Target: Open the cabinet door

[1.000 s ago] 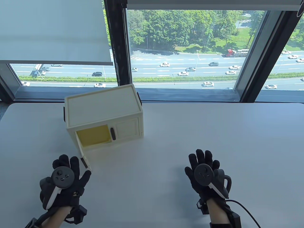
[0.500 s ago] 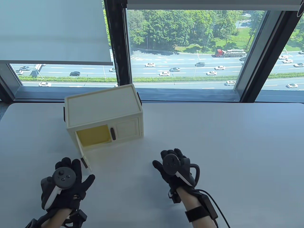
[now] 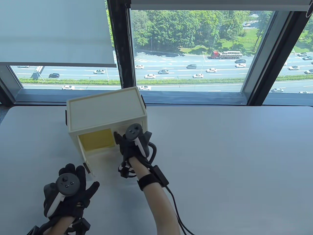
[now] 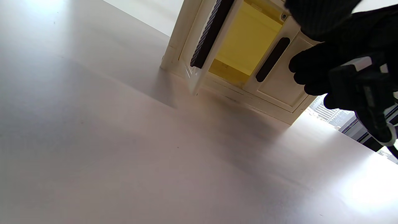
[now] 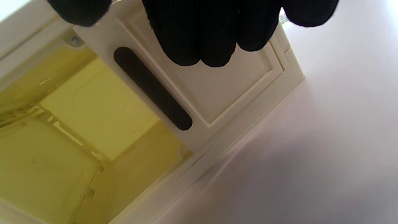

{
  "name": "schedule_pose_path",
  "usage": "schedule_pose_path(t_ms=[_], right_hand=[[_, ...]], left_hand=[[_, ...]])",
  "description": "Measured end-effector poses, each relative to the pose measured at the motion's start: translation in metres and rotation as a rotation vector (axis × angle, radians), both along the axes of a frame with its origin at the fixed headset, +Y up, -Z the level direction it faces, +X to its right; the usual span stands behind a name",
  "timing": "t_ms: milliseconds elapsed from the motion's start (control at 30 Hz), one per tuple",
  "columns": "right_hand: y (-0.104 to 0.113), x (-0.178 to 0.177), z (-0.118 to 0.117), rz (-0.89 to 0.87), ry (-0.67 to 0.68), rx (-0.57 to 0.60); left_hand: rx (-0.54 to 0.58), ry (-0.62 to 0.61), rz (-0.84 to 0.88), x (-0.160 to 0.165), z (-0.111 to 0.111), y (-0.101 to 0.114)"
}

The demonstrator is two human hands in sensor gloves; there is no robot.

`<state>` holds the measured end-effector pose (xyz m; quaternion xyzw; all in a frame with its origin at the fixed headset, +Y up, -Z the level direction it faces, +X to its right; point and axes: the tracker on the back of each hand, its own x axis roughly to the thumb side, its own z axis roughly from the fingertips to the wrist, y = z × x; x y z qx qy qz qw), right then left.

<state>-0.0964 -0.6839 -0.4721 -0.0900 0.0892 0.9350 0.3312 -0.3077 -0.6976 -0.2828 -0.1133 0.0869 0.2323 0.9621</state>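
A small cream cabinet (image 3: 105,113) stands at the table's back left. Its left door (image 3: 86,156) stands swung open toward me, showing a yellow inside (image 3: 96,140). Its right door (image 5: 224,93) is closed, with a black handle strip (image 5: 152,88) along its inner edge. My right hand (image 3: 126,143) is right in front of the closed door; in the right wrist view its fingers (image 5: 202,37) hang over the door panel beside the handle, holding nothing. My left hand (image 3: 71,187) lies spread and empty beside the open door's free edge.
The white table (image 3: 220,151) ends at a window sill (image 3: 195,98) just behind the cabinet. A cable (image 3: 176,210) trails from my right wrist. In the left wrist view the open door's edge (image 4: 202,62) stands close by.
My right hand has moved from the table's front right, left and forward, up to the closed right door. My left hand and the cabinet have hardly moved.
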Motion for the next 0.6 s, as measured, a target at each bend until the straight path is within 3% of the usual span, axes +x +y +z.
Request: schedule_pose_path(t_ms=[200,467,600], right_hand=[[-0.007,-0.009,-0.013,-0.049,-0.135,-0.1],[-0.015,-0.003,-0.022,-0.228,-0.055,-0.23],[-0.019,0.002,-0.019,-0.268,-0.032,-0.169]], left_hand=[[-0.032,-0.017,0.019,0.002,0.001,0.0],[-0.04,-0.028,0.011,0.004,0.001,-0.001],[-0.038,-0.016,0.012,0.002,0.001,0.0]])
